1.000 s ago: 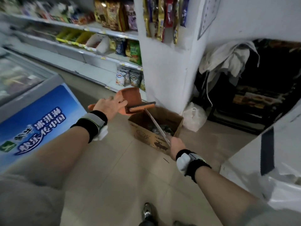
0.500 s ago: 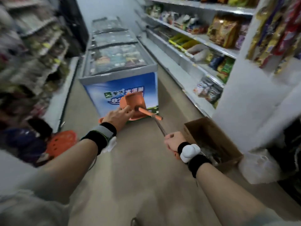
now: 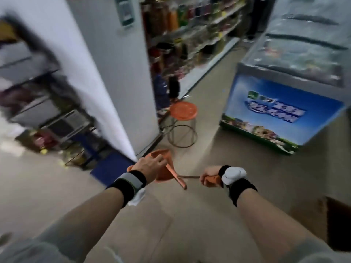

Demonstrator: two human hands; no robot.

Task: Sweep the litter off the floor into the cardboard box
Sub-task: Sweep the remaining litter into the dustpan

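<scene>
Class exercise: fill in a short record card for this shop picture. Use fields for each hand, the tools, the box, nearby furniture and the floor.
left hand: left hand grips the orange dustpan, held above the floor
right hand: right hand closed on the orange handle of the brush
box: cardboard box at the lower right edge, only partly in view
furniture: orange stool beside a white cabinet; chest freezer on the right
floor: no litter can be made out; picture blurred
</scene>
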